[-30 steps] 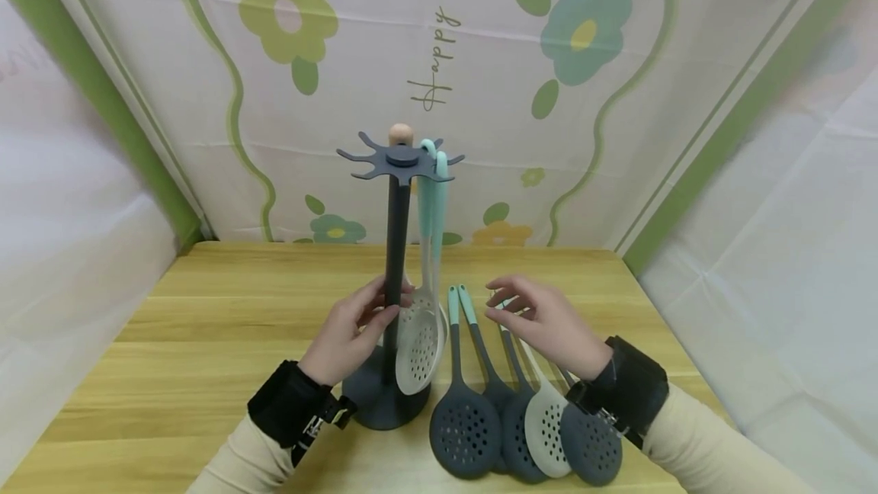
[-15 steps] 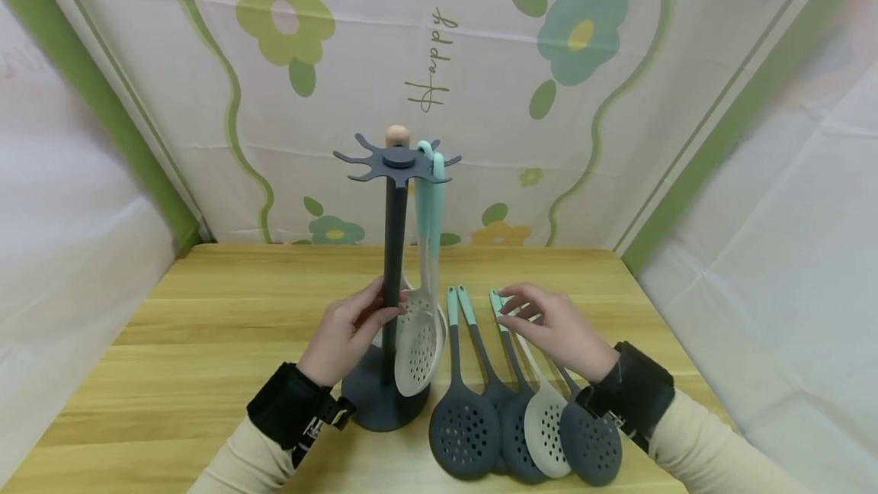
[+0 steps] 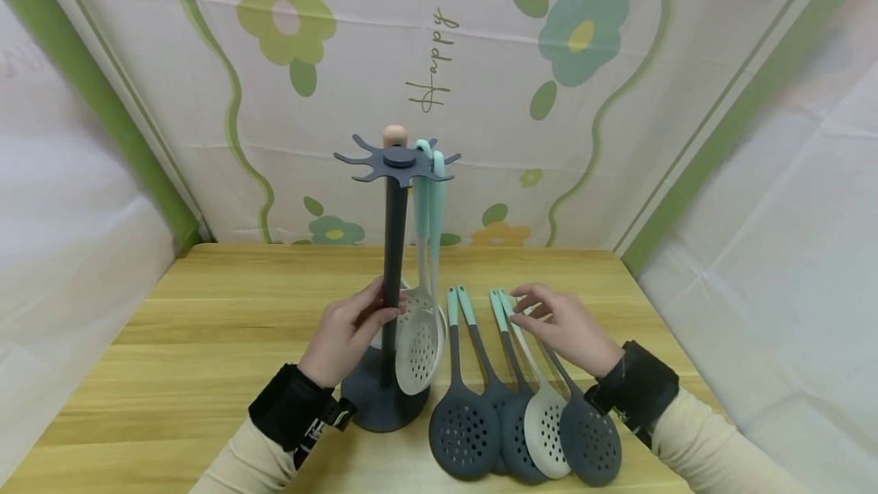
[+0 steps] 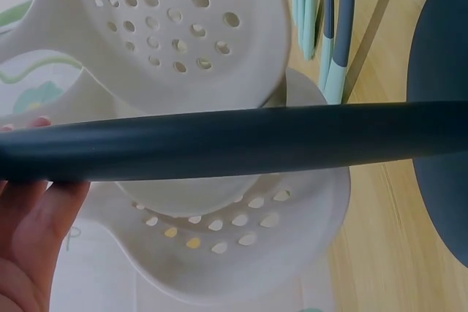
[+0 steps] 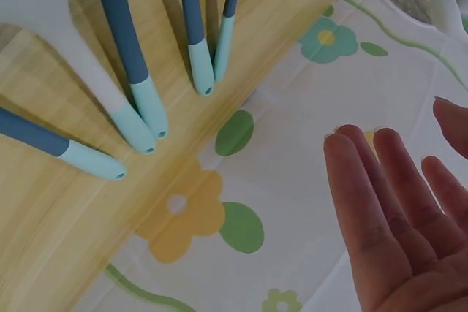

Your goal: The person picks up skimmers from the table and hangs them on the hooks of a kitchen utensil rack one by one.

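Observation:
My left hand [image 3: 350, 334] grips the dark post [image 3: 395, 242] of a utensil stand, with fingers and thumb around it. White skimmers [image 3: 417, 357] with turquoise handles hang from the stand's right-hand hooks, and their perforated heads [image 4: 212, 27] sit close to the post in the left wrist view. Over the handle ends of the utensils on the table hovers my right hand [image 3: 569, 326], its fingers loosely bent and holding nothing. Beneath and beside it lie a white skimmer [image 3: 547, 429] and a dark skimmer [image 3: 591, 444]; the dark one's handle top is partly hidden by the hand.
More dark skimmers [image 3: 465, 437] lie side by side, partly overlapping, right of the stand's round base [image 3: 373, 406]. Several bare hooks [image 3: 360, 158] stick out on the stand's left. Flowered cloth [image 3: 439, 197] closes off the back of the wooden table [image 3: 206, 372].
My right hand has moved a little to the right, uncovering turquoise handles beneath it. The left hand stays on the post, and the stand has barely shifted.

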`<state>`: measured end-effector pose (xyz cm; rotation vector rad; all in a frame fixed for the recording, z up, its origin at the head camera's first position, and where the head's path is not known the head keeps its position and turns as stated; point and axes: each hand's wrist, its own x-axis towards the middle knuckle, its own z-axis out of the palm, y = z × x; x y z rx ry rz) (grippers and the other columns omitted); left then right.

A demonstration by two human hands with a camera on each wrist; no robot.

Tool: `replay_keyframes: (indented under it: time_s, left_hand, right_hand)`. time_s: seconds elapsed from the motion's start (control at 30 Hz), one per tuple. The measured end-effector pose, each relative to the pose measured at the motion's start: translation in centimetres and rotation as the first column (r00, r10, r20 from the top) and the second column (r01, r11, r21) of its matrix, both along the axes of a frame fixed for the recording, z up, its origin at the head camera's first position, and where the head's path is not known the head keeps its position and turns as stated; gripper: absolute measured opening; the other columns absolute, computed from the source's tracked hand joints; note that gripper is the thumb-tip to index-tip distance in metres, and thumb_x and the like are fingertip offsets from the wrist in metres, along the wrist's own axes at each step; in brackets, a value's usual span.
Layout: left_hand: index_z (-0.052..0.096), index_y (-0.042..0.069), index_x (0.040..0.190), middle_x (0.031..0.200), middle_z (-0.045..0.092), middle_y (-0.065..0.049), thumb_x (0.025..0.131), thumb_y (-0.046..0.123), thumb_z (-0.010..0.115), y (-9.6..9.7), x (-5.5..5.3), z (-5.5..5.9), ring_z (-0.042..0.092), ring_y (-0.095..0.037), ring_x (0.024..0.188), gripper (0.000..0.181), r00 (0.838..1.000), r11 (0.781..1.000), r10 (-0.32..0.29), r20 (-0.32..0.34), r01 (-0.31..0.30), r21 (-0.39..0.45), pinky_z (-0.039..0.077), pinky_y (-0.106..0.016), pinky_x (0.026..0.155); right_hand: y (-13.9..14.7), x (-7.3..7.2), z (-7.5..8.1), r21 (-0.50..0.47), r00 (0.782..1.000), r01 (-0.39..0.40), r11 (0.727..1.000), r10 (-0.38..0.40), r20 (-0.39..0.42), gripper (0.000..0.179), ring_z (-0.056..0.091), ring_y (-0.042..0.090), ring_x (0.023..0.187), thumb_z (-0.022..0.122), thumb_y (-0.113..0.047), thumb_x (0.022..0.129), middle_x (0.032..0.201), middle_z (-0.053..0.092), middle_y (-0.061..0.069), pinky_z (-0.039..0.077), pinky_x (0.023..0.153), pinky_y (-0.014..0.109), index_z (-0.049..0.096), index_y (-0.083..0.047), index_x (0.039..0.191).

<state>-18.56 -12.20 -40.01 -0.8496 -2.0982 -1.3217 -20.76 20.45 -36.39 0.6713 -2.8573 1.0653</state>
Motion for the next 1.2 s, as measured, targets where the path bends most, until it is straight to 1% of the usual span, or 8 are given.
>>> replay_keyframes:
  time_s: [0.17, 0.33, 0.53, 0.63, 0.73, 0.83, 1.03, 1.2]
  left_hand:
    - [0.062, -0.007, 0.134, 0.102, 0.077, -0.016, 0.094, 0.01, 0.064, 0.1, 0.2, 0.1, 0.075, -0.022, 0.091, 0.044, 0.999, 1.0, 0.026, 0.03, -0.026, 0.009, 0.063, -0.032, 0.075]
    - [0.063, -0.007, 0.133, 0.099, 0.077, -0.016, 0.093, 0.009, 0.065, 0.2, 0.3, 0.0, 0.075, -0.022, 0.088, 0.044, 0.998, 0.999, 0.044, 0.041, -0.045, 0.029, 0.063, -0.032, 0.074]
    - [0.062, -0.011, 0.133, 0.098, 0.077, -0.017, 0.091, 0.005, 0.065, 0.4, 0.4, -0.1, 0.076, -0.023, 0.087, 0.045, 0.999, 0.997, 0.036, 0.038, -0.039, 0.064, 0.062, -0.031, 0.075]
    - [0.062, -0.01, 0.133, 0.098, 0.077, -0.016, 0.091, 0.006, 0.066, 0.5, 0.5, 0.0, 0.076, -0.023, 0.088, 0.045, 0.998, 0.996, 0.044, 0.051, -0.047, 0.077, 0.062, -0.03, 0.076]
    - [0.064, -0.009, 0.132, 0.097, 0.078, -0.013, 0.091, 0.007, 0.067, 0.6, 0.6, 0.0, 0.076, -0.022, 0.088, 0.044, 0.996, 0.994, 0.059, 0.067, -0.064, 0.086, 0.062, -0.029, 0.076]
    - [0.065, -0.009, 0.13, 0.097, 0.077, -0.015, 0.09, 0.007, 0.068, 0.8, 0.6, 0.0, 0.076, -0.023, 0.088, 0.044, 0.995, 0.992, 0.069, 0.073, -0.076, 0.099, 0.062, -0.03, 0.076]
    - [0.064, -0.011, 0.13, 0.1, 0.076, -0.022, 0.088, 0.004, 0.069, 0.9, 0.7, -0.2, 0.075, -0.028, 0.09, 0.045, 0.994, 0.988, 0.082, 0.068, -0.09, 0.122, 0.062, -0.033, 0.076]
    - [0.064, -0.012, 0.131, 0.103, 0.076, -0.023, 0.086, 0.004, 0.07, 1.0, 0.6, -0.2, 0.075, -0.03, 0.092, 0.048, 0.993, 0.986, 0.099, 0.067, -0.107, 0.129, 0.062, -0.035, 0.077]
  right_hand:
    - [0.4, -0.1, -0.1, 0.017, 1.0, 0.018, 1.0, -0.018, 0.012, 0.047, 0.069, 0.021, 0.09, 0.065, -0.034, 0.094, 0.108, 0.072, 0.011, 0.061, 0.073, 0.042, 0.065, -0.003, 0.129]
    - [1.0, -0.2, -0.4, 0.039, 0.999, 0.025, 0.999, -0.026, 0.03, 0.049, 0.068, 0.023, 0.091, 0.064, -0.035, 0.094, 0.11, 0.071, 0.013, 0.061, 0.073, 0.042, 0.063, -0.002, 0.13]
    - [1.6, -0.4, -1.0, 0.093, 0.996, 0.064, 0.994, -0.069, 0.057, 0.051, 0.067, 0.024, 0.091, 0.066, -0.032, 0.093, 0.112, 0.07, 0.015, 0.06, 0.073, 0.043, 0.062, -0.001, 0.133]
    - [1.9, -0.6, -1.3, 0.122, 0.994, 0.085, 0.989, -0.092, 0.053, 0.05, 0.068, 0.024, 0.089, 0.068, -0.03, 0.092, 0.109, 0.071, 0.016, 0.06, 0.071, 0.042, 0.062, 0.0, 0.132]
    - [2.2, -0.9, -1.7, 0.144, 0.993, 0.1, 0.984, -0.107, 0.04, 0.051, 0.068, 0.024, 0.087, 0.069, -0.032, 0.091, 0.107, 0.071, 0.015, 0.06, 0.069, 0.042, 0.063, 0.001, 0.13]
    - [2.6, -1.1, -2.2, 0.155, 0.992, 0.111, 0.982, -0.118, 0.035, 0.053, 0.068, 0.024, 0.086, 0.07, -0.034, 0.09, 0.106, 0.072, 0.016, 0.06, 0.069, 0.043, 0.063, 0.002, 0.129]
    - [3.0, -1.2, -3.0, 0.175, 0.99, 0.126, 0.977, -0.135, 0.044, 0.048, 0.069, 0.026, 0.085, 0.07, -0.023, 0.09, 0.104, 0.072, 0.016, 0.061, 0.07, 0.045, 0.062, 0.005, 0.129]
    - [3.4, -1.3, -3.6, 0.227, 0.988, 0.129, 0.965, -0.146, 0.059, 0.047, 0.068, 0.026, 0.082, 0.072, -0.021, 0.089, 0.101, 0.071, 0.016, 0.059, 0.068, 0.044, 0.063, 0.007, 0.127]
